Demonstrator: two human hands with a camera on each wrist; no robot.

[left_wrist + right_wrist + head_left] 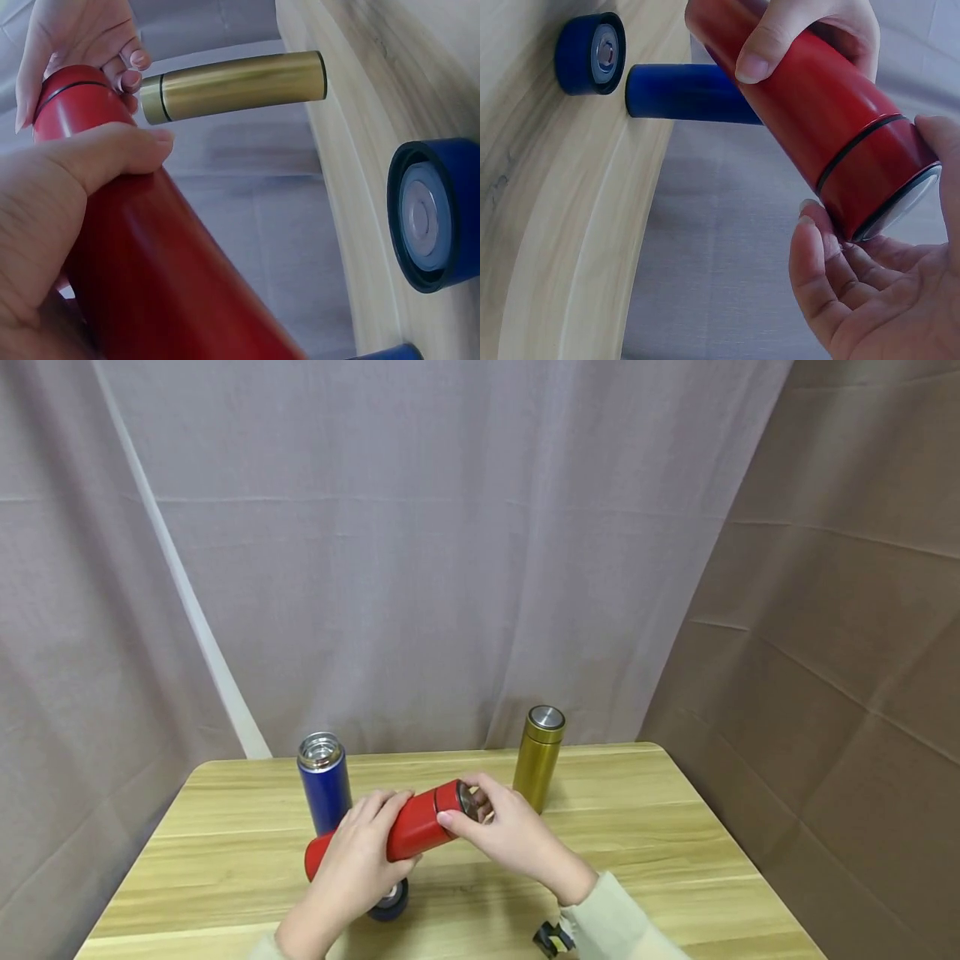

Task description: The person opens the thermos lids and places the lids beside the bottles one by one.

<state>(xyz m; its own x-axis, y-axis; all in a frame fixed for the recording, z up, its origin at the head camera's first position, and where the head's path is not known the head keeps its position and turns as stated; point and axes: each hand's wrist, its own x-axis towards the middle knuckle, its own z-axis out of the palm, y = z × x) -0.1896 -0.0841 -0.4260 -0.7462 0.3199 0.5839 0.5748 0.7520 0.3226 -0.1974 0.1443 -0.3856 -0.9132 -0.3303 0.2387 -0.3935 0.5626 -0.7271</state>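
A red thermos bottle [420,824] is held up off the table, tilted, its lid end pointing to the right. My left hand [362,843] grips it around the body, the thumb lying along the red surface [161,247]. At the lid [885,180], my right hand [510,827] has its thumb on one side and curled fingers on the other. The lid is on the bottle, with a dark seam ring below it. Behind the left hand stands a blue thermos [326,789] with its steel mouth uncovered. Its blue lid [435,216] lies with the inner side up.
A gold thermos [537,764] with its lid on stands upright at the back right. Near the right sleeve sits a small black object [551,939], partly covered. The wooden table [660,860] ends at grey curtains [420,568] behind and at the sides.
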